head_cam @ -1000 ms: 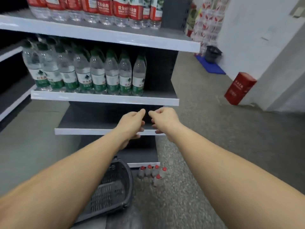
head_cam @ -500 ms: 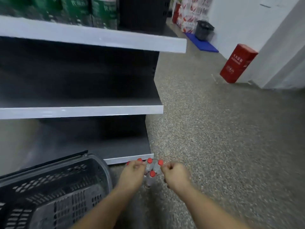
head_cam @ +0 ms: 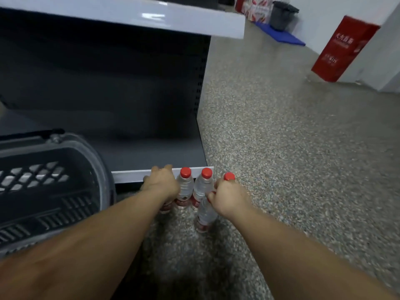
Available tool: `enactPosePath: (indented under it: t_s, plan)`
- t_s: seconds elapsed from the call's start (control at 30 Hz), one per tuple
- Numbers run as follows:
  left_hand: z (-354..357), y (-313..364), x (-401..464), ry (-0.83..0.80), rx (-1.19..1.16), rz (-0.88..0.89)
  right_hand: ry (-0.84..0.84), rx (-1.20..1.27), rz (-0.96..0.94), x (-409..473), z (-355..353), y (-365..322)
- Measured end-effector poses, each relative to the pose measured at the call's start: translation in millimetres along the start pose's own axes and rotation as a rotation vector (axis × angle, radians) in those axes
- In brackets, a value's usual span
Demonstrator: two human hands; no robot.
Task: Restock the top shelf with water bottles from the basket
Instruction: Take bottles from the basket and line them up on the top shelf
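Several clear water bottles with red caps stand on the speckled floor by the corner of the bottom shelf. My left hand (head_cam: 162,184) is closed over the leftmost bottle (head_cam: 166,207), whose cap is hidden. Two bottles (head_cam: 185,188) (head_cam: 203,186) stand free between my hands. My right hand (head_cam: 227,197) covers the tops of the right bottle (head_cam: 229,176) and the nearest bottle (head_cam: 206,215); which one it grips I cannot tell. The dark grey basket (head_cam: 104,169) sits on the floor at the left and looks empty.
The grey shelf unit has a white-edged bottom shelf (head_cam: 129,175) and a white-edged shelf above (head_cam: 151,18). A red box (head_cam: 344,48) leans by the wall at the right. Further back lie a blue mat (head_cam: 281,35) and a dark bin (head_cam: 282,15).
My view has dropped from the stocked upper shelves to the floor. Both hands went down from shelf height to the bottles and closed on them.
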State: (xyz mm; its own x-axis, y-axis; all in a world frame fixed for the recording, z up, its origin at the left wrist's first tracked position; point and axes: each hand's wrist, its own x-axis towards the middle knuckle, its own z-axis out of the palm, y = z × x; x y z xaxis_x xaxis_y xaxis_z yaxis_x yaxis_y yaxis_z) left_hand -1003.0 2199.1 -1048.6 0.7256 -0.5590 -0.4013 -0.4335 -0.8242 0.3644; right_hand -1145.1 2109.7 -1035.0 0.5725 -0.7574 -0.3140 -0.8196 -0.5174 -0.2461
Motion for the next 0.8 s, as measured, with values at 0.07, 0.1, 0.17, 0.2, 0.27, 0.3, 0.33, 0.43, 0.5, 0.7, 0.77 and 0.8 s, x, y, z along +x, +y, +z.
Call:
enactPosePath:
  t_s: [0.07, 0.1, 0.17, 0.2, 0.27, 0.3, 0.33, 0.43, 0.5, 0.7, 0.77, 0.8]
  plan:
    - [11, -3, 8, -0.011, 0.03, 0.023, -0.025, -0.049, -0.02, 3, 10, 3]
    - [15, -4, 12, -0.011, 0.055, 0.033, -0.035, -0.064, -0.029, 5, 14, 4]
    - [18, -5, 17, 0.01, 0.094, 0.04, -0.062, -0.078, -0.037, 8, 20, 5]
    - [18, -5, 19, 0.019, 0.106, 0.038, -0.075, -0.074, -0.039, 8, 21, 4]
    - [18, -5, 20, 0.02, 0.135, 0.035, -0.088, -0.051, -0.051, 5, 23, 2]
    - [19, -5, 20, 0.02, 0.16, 0.039, -0.081, -0.038, -0.06, 3, 24, 1]
    - [20, -5, 18, 0.024, 0.19, 0.049, -0.069, -0.028, -0.065, 0, 26, 1]
    - [24, -8, 8, 0.046, 0.24, 0.113, -0.026, -0.009, -0.06, -12, 27, 1]
    - [23, -10, -3, 0.054, 0.216, 0.148, 0.015, -0.003, -0.066, -22, 22, 1]
    - [-46, 9, -53, 0.186, 0.106, 0.22, 0.173, 0.098, -0.115, -48, -39, -10]
    - [-84, 16, -78, 0.256, 0.045, 0.304, 0.223, 0.146, -0.149, -61, -72, -19]
    - [-103, 19, -91, 0.298, -0.017, 0.351, 0.261, 0.182, -0.174, -70, -91, -24]
